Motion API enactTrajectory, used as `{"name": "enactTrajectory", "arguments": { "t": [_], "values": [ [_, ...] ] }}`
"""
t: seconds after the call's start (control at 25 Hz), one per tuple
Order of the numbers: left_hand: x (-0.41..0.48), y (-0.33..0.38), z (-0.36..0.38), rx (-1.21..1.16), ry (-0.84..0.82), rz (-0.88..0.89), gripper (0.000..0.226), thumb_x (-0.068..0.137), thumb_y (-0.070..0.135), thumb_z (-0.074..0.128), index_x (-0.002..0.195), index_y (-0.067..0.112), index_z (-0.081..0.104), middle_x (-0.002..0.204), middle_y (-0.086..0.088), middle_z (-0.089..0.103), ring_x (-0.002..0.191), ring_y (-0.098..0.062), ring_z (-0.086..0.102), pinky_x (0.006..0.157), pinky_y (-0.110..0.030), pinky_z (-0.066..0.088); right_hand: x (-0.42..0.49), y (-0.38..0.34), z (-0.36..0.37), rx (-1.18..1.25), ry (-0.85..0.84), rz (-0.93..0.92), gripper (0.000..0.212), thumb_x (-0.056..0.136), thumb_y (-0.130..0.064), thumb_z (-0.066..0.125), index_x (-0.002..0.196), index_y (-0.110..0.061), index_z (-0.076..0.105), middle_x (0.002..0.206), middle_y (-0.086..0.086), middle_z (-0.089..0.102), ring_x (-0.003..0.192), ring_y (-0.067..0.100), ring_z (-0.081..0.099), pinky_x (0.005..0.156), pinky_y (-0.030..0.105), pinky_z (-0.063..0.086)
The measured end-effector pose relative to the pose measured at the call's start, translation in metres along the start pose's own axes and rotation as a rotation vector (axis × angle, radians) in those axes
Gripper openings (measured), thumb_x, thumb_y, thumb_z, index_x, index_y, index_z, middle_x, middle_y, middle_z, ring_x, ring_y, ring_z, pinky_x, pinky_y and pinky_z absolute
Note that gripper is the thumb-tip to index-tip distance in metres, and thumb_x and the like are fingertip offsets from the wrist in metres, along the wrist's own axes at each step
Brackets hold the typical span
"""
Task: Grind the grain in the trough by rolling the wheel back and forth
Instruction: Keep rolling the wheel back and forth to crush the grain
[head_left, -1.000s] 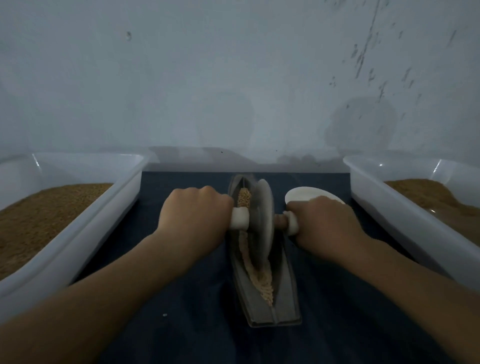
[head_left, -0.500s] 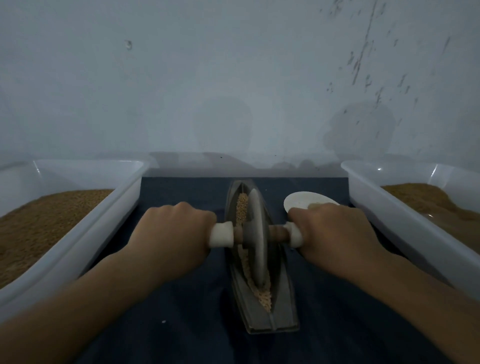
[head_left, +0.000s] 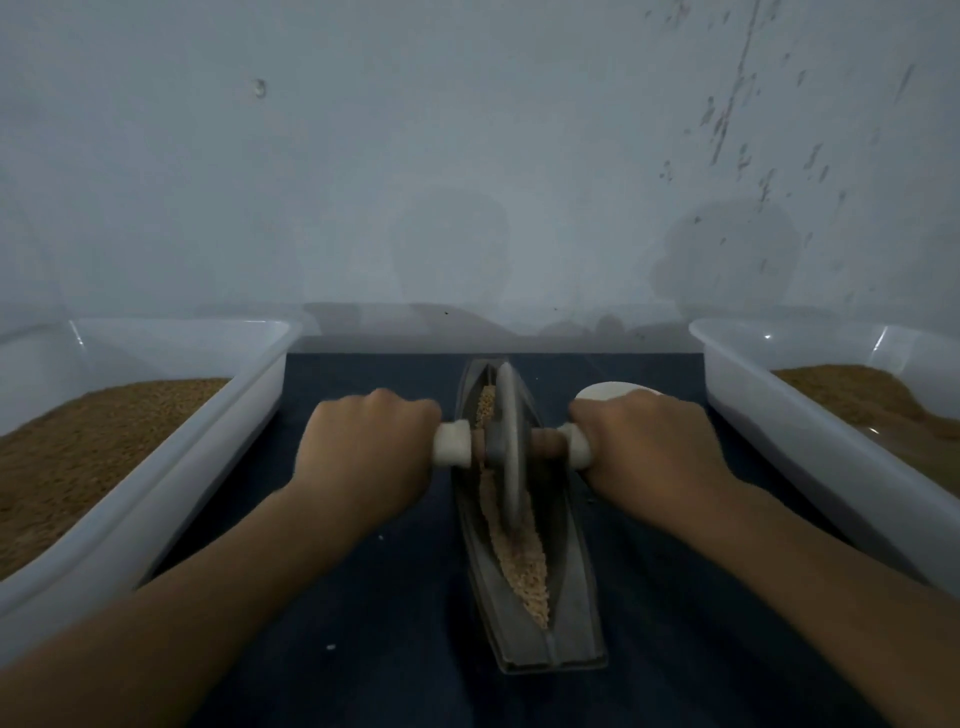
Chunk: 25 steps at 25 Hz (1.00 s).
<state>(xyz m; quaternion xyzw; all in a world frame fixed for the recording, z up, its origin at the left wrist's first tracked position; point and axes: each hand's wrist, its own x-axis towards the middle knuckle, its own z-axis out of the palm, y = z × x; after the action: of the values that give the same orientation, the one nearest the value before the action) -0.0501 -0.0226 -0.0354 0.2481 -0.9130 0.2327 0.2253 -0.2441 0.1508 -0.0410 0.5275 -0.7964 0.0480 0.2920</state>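
Observation:
A narrow grey boat-shaped trough (head_left: 574, 623) lies lengthwise on the dark mat, pointing away from me. Pale crushed grain (head_left: 525, 566) fills its groove. A grey wheel (head_left: 508, 452) stands upright in the groove, in the far half of the trough. An axle runs through the wheel, with a white handle end (head_left: 451, 450) on each side. My left hand (head_left: 363, 447) grips the left handle. My right hand (head_left: 649, 441) grips the right handle. The grain under the wheel is hidden.
A white plastic tub (head_left: 208, 467) of brown grain stands at the left, and another white tub (head_left: 779, 431) at the right. A small white dish (head_left: 608, 389) sits behind my right hand. The wall rises just beyond the dark mat (head_left: 363, 649).
The wheel rolled toward me along the trough, then back toward the far end. Both hands kept their grip on the handles and moved with it.

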Motion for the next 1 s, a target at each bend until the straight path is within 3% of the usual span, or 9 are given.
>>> {"name": "enactTrajectory", "arguments": {
  "t": [0.12,0.24,0.36,0.48,0.56,0.64,0.76,0.88,1.0],
  "values": [
    [-0.029,-0.007,-0.005,-0.054,0.092,0.046,0.054,0.051,0.038,0.079,0.067,0.035,0.028,0.051,0.012,0.02,0.042,-0.009,0.013,0.049,-0.018,0.003,-0.021,0.002,-0.02,-0.074,0.125,-0.103,0.047,0.064,-0.031,0.073,0.072,-0.034,0.027,0.058,-0.007,0.043,0.048,0.016,0.038,0.046,0.02,0.011],
    [-0.012,-0.004,0.0,-0.007,-0.015,-0.002,0.043,0.062,0.039,0.075,0.067,0.034,0.033,0.055,0.013,0.02,0.043,-0.008,0.011,0.046,-0.021,0.01,-0.01,-0.003,-0.013,-0.069,-0.004,-0.016,0.039,0.073,-0.034,0.07,0.073,-0.033,0.031,0.065,-0.008,0.047,0.056,0.016,0.044,0.046,0.025,0.02],
    [0.033,-0.003,0.014,-0.032,-0.078,-0.059,0.011,0.084,0.038,0.06,0.081,0.031,0.053,0.066,0.008,0.041,0.055,-0.015,0.041,0.052,-0.03,0.032,0.032,-0.006,0.0,0.004,-0.101,0.118,0.024,0.086,-0.037,0.063,0.079,-0.031,0.041,0.073,-0.007,0.045,0.069,0.021,0.049,0.055,0.03,0.03],
    [0.043,-0.003,0.013,-0.077,-0.14,-0.099,0.006,0.086,0.036,0.059,0.087,0.031,0.058,0.075,0.006,0.051,0.065,-0.019,0.052,0.057,-0.032,0.037,0.045,-0.004,0.002,0.033,-0.123,0.135,0.023,0.088,-0.043,0.062,0.079,-0.03,0.045,0.074,-0.006,0.046,0.072,0.021,0.052,0.061,0.032,0.036],
    [0.015,-0.001,0.008,-0.064,-0.065,-0.095,0.019,0.081,0.037,0.064,0.077,0.031,0.046,0.066,0.009,0.038,0.057,-0.018,0.046,0.052,-0.029,0.031,0.022,-0.005,-0.005,-0.005,-0.083,0.063,0.029,0.084,-0.037,0.065,0.076,-0.032,0.038,0.073,-0.008,0.05,0.067,0.019,0.052,0.053,0.029,0.03],
    [-0.017,0.001,-0.001,-0.043,0.046,0.001,0.043,0.065,0.037,0.074,0.069,0.033,0.032,0.057,0.011,0.021,0.044,-0.012,0.022,0.046,-0.021,0.014,-0.008,-0.005,-0.013,-0.042,0.015,-0.019,0.035,0.073,-0.035,0.067,0.071,-0.034,0.032,0.064,-0.009,0.047,0.056,0.015,0.045,0.046,0.024,0.019],
    [-0.021,-0.004,-0.007,-0.037,0.107,0.066,0.055,0.049,0.036,0.079,0.067,0.034,0.027,0.055,0.013,0.014,0.043,-0.01,0.01,0.05,-0.018,0.004,-0.024,0.002,-0.013,-0.083,0.092,-0.047,0.034,0.062,-0.038,0.061,0.069,-0.036,0.028,0.053,-0.01,0.036,0.046,0.012,0.032,0.045,0.019,0.008],
    [0.006,0.001,0.008,0.0,-0.046,-0.031,0.027,0.075,0.037,0.067,0.072,0.033,0.041,0.06,0.01,0.03,0.047,-0.012,0.026,0.046,-0.026,0.02,0.005,0.001,0.005,-0.063,0.015,0.012,0.033,0.071,-0.033,0.067,0.071,-0.032,0.034,0.06,-0.01,0.041,0.053,0.016,0.042,0.044,0.024,0.022],
    [0.042,0.0,0.013,-0.035,-0.151,-0.108,0.006,0.088,0.034,0.058,0.089,0.029,0.059,0.077,0.004,0.052,0.063,-0.018,0.048,0.057,-0.032,0.037,0.045,-0.002,0.015,-0.018,-0.058,0.107,0.027,0.081,-0.036,0.067,0.078,-0.032,0.041,0.069,-0.008,0.041,0.065,0.02,0.045,0.054,0.03,0.03]
  ]
}}
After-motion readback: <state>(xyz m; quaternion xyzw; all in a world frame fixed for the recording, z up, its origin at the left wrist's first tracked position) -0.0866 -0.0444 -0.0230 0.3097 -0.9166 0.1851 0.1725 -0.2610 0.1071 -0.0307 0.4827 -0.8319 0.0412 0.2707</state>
